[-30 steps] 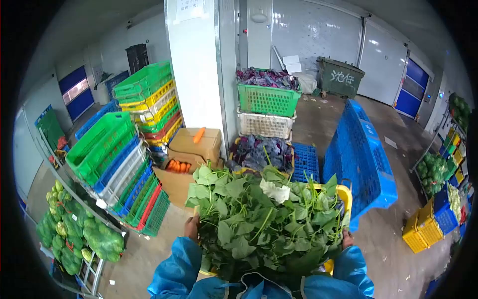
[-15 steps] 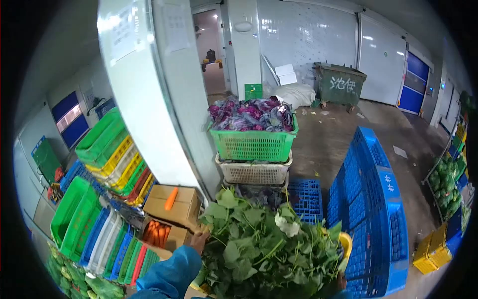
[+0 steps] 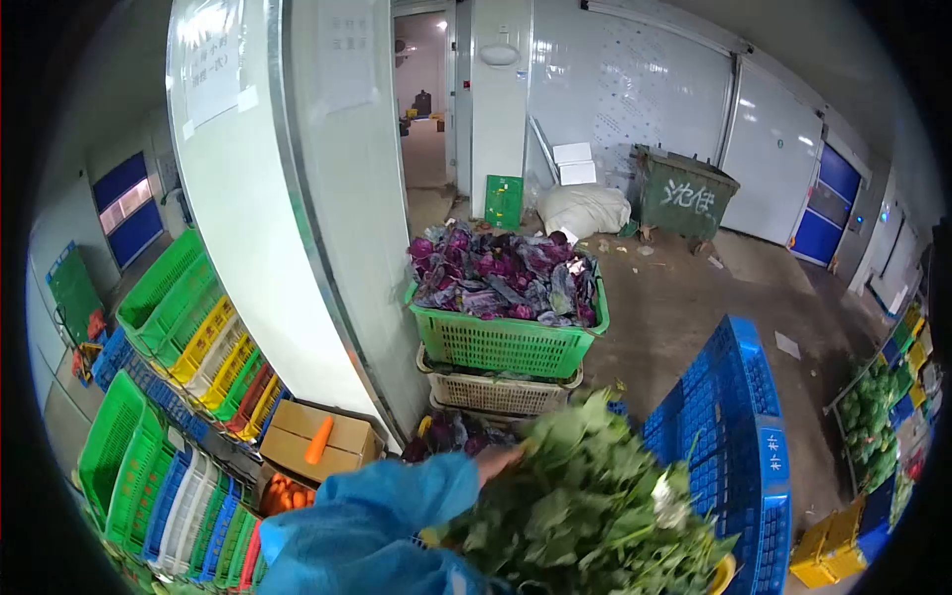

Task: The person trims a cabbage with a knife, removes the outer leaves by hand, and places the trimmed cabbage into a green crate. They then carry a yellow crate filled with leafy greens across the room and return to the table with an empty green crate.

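Observation:
My left hand (image 3: 496, 459) is at the back left edge of a big heap of green leafy stems (image 3: 585, 486), its fingers blurred and partly hidden by leaves. A blue sleeve (image 3: 397, 496) covers that arm and crosses in front of the near boxes. The heap overflows a yellow crate (image 3: 724, 575), whose rim shows at the lower right. My right hand is out of sight. Just behind the leaves, a green crate (image 3: 506, 339) of purple leafy vegetables (image 3: 501, 273) is stacked on a whitish crate (image 3: 501, 393).
A blue pallet (image 3: 729, 446) stands upright on the right. A carton (image 3: 317, 436) with a carrot (image 3: 319, 439) on top sits by the white pillar (image 3: 238, 159). Loose carrots (image 3: 286, 494) fill a box below. Nested crates (image 3: 198, 506) line the left. A wheeled bin (image 3: 686, 193) stands behind.
My left hand has moved from the crate's left edge to the back of the heap. The leaves have shifted and bunched to the right. My right hand has left the view.

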`<state>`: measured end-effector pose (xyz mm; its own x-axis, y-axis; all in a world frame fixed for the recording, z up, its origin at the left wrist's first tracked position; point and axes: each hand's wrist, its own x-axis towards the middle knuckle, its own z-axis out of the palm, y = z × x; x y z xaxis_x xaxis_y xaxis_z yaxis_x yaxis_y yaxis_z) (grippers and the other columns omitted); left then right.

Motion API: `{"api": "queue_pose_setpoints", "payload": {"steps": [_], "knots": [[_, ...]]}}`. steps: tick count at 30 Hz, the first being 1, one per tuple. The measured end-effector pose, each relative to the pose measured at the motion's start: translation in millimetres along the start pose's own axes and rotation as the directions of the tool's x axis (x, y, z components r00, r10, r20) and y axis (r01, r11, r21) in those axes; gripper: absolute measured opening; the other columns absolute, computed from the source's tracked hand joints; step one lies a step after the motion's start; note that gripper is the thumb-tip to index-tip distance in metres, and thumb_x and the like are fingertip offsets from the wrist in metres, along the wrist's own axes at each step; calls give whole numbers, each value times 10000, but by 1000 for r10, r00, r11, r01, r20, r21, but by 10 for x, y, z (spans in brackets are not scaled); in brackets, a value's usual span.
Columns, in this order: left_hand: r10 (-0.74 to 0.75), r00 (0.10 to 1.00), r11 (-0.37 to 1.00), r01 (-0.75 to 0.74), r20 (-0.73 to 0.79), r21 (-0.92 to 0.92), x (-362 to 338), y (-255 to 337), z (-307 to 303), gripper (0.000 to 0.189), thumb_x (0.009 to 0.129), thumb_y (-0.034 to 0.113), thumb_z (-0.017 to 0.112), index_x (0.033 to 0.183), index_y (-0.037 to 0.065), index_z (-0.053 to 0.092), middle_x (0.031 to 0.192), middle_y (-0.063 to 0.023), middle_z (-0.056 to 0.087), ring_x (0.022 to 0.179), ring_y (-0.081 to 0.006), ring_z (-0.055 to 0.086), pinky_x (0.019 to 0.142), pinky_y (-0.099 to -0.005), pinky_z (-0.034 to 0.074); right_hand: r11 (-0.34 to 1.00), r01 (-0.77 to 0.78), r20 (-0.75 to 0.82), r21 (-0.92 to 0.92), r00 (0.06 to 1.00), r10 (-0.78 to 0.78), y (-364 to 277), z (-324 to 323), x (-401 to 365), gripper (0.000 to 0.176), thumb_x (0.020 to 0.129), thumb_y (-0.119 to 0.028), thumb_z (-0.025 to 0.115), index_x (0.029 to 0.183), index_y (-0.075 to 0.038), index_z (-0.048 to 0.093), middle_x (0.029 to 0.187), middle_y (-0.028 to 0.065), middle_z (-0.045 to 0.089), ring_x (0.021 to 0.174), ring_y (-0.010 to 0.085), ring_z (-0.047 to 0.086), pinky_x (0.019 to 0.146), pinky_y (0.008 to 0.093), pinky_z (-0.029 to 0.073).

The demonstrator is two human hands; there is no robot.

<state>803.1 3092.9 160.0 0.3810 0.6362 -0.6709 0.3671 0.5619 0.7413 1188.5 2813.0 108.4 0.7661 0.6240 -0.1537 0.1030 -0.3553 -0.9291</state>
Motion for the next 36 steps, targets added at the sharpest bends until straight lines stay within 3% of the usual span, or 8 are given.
{"api": "queue_pose_setpoints", "payload": {"steps": [9, 15, 18, 20, 21, 23, 25, 36], "knots": [[641, 718, 758, -649, -271, 71, -618, 3158, -1707, 609, 813, 452, 628, 1236, 24, 536, 1240, -114, 548, 1105, -224, 518, 934, -378, 400, 886, 420, 25, 197, 901, -432, -2984, 636, 571, 402, 882, -247, 563, 1207, -13, 528, 1051, 168, 614, 910, 292, 587, 774, 397, 466], [731, 525, 612, -787, -436, 77, -866, 4292, -3297, 764, 786, 557, 620, 1290, 1, 483, 1303, -157, 500, 1180, -279, 479, 982, -437, 369, 796, 541, 178, 273, 785, -594, -4793, 1941, 1947, 398, 878, -234, 563, 1216, -26, 528, 1058, 161, 614, 912, 293, 587, 774, 398, 465], [707, 537, 688, -674, -461, 269, -883, 4128, -3259, 773, 811, 595, 548, 1322, 22, 455, 1379, -175, 416, 1280, -315, 375, 1052, -454, 288, 819, 500, 293, 281, 768, -569, -5234, 3043, 2671, 397, 876, -228, 563, 1220, -32, 528, 1061, 158, 613, 913, 294, 587, 774, 399, 464], [751, 354, 612, -53, -558, 789, 55, 3798, -3522, 791, 818, 633, 490, 1342, 43, 435, 1358, -206, 433, 1274, -322, 395, 1045, -442, 322, 836, 466, 361, 290, 756, -547, -5343, 3759, 3134, 397, 875, -224, 563, 1223, -36, 528, 1063, 156, 613, 914, 294, 587, 773, 399, 464], [838, 332, 461, -4, -434, 888, 435, 3483, -3514, 778, 827, 650, 443, 1367, 91, 414, 1353, -207, 437, 1277, -313, 402, 1022, -428, 369, 842, 456, 389, 288, 748, -537, -5388, 4057, 3363, 396, 874, -222, 563, 1224, -38, 528, 1065, 155, 613, 914, 294, 587, 773, 399, 463], [707, 592, 481, 1, -388, 877, 350, 3714, -3457, 759, 823, 624, 465, 1362, 91, 419, 1352, -200, 441, 1272, -313, 406, 1021, -426, 370, 849, 434, 431, 303, 732, -528, -5438, 4454, 3822, 396, 873, -217, 563, 1227, -43, 528, 1067, 153, 613, 915, 295, 586, 773, 400, 463], [632, 664, 482, 68, -400, 874, 441, 3905, -3348, 742, 819, 598, 486, 1356, 90, 424, 1350, -193, 444, 1268, -312, 411, 1019, -424, 372, 850, 422, 472, 316, 707, -527, -5426, 4656, 4277, 396, 872, -213, 563, 1229, -47, 528, 1069, 150, 612, 916, 295, 586, 773, 400, 463], [506, 573, 552, 358, -644, 753, 147, 4091, -3074, 662, 796, 456, 607, 1325, 89, 453, 1339, -154, 463, 1241, -309, 435, 1013, -414, 378, 907, 296, 650, 301, 632, -422, -4592, 4752, 5192, 391, 853, -184, 572, 1224, -65, 544, 1066, 132, 613, 905, 306, 588, 751, 394, 467]]}}
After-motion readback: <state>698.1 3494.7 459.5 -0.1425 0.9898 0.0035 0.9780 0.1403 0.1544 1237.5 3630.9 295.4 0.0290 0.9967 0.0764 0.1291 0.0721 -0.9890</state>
